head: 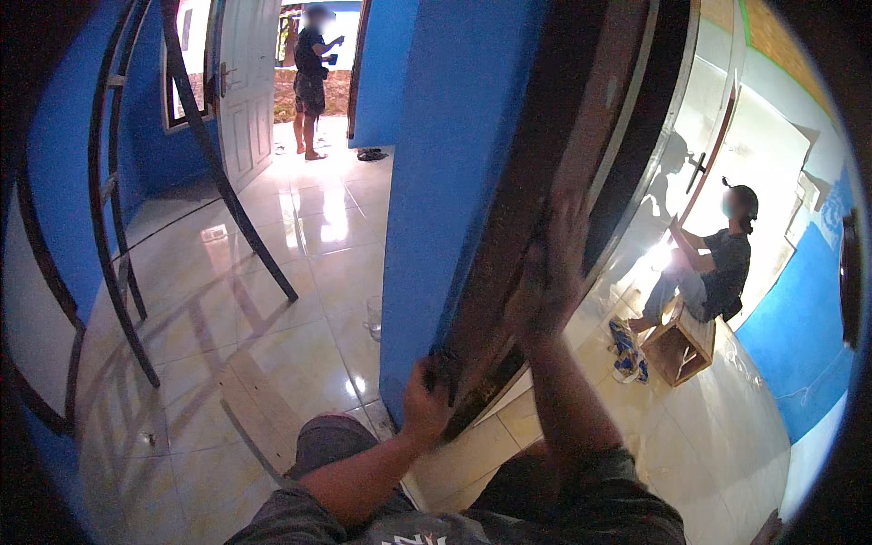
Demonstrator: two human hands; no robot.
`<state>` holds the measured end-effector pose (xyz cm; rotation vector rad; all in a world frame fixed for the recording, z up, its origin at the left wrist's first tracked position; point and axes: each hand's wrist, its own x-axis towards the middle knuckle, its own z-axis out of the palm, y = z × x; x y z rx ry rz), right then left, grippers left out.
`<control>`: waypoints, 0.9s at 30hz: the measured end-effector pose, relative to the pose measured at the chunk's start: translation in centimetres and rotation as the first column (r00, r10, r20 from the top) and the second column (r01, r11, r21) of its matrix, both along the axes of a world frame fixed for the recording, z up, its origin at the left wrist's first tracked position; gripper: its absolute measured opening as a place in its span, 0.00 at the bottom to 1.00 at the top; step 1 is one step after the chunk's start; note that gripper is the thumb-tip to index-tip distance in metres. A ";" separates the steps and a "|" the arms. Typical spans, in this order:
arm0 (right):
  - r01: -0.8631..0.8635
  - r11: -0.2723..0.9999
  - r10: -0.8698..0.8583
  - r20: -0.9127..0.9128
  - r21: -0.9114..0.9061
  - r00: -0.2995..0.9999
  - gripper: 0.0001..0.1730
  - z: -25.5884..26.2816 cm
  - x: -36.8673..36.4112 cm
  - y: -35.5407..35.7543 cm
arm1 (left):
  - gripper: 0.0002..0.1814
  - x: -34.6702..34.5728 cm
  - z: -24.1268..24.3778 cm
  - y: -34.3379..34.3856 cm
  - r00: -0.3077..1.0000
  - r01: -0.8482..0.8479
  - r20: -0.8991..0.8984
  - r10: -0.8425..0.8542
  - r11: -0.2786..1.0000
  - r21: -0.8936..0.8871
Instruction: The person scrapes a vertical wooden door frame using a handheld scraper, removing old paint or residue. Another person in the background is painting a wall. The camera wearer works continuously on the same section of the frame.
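Note:
A dark brown wooden door frame [501,272] rises in front of me at the end of a blue wall [443,157]. Low on its left edge, my left hand [424,405] has its fingers curled around the wood; a dark patch by the thumb is too dim to name. Higher up, my right hand [553,272] lies against the face of the same frame, blurred. Its fingers point up along the wood, and whether something is under the palm is hidden.
A ladder [102,197] and a dark pole [225,184] stand at left. A plank [262,402] and drinking glass [373,317] are on the tiles. One person [312,82] stands in the far doorway; another [729,262] sits on a wooden box [681,347] beside a bright lamp [659,255].

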<state>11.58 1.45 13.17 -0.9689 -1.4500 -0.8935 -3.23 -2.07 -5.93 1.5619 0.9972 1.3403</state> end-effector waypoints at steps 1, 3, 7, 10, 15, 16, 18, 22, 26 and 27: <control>-0.022 1.000 0.022 -0.037 -0.005 0.999 0.28 3.4 -0.2 0.0 | 0.14 -0.1 0.1 0.1 1.000 -0.009 -0.002 0.009 1.000 0.014; -0.037 0.999 0.036 -0.084 -0.008 0.996 0.29 6.9 -0.9 -0.7 | 0.13 0.1 0.3 -0.1 1.000 0.001 0.027 -0.001 1.000 0.005; -0.047 0.997 0.052 -0.087 0.062 0.995 0.27 4.3 -1.7 0.0 | 0.14 0.2 -0.2 0.4 0.998 0.019 0.068 -0.015 0.998 -0.056; -0.014 0.998 0.015 -0.016 0.056 1.000 0.27 -4.7 -1.5 -1.3 | 0.13 0.4 0.4 -0.1 0.997 0.060 0.044 -0.058 0.997 -0.038; -0.009 1.000 0.008 0.094 0.006 0.996 0.27 -7.3 -1.3 -2.4 | 0.12 0.4 0.5 -0.4 0.991 0.097 0.091 -0.095 0.995 -0.014; 0.042 0.999 -0.045 0.109 0.028 0.993 0.27 -4.9 -1.1 -1.7 | 0.12 0.3 -0.5 0.1 0.993 0.065 0.098 -0.070 0.996 0.053; 0.011 0.998 -0.016 0.087 0.058 0.996 0.27 1.7 -0.9 -0.1 | 0.12 0.3 -1.3 0.5 0.993 0.015 0.114 -0.030 0.992 0.127; -0.064 0.995 0.059 0.070 0.073 0.996 0.26 10.5 -1.4 -1.4 | 0.11 0.8 -1.0 0.4 0.993 0.036 0.111 -0.042 0.998 0.058; 0.054 0.998 -0.052 -0.073 0.030 0.996 0.25 5.3 -2.6 -1.0 | 0.12 -0.1 0.9 -0.2 0.990 0.074 0.120 -0.069 0.997 -0.038; 0.071 0.997 -0.069 -0.065 0.022 0.996 0.26 1.7 -1.7 -1.0 | 0.13 0.2 1.0 -0.4 0.992 0.066 0.106 -0.063 0.997 -0.032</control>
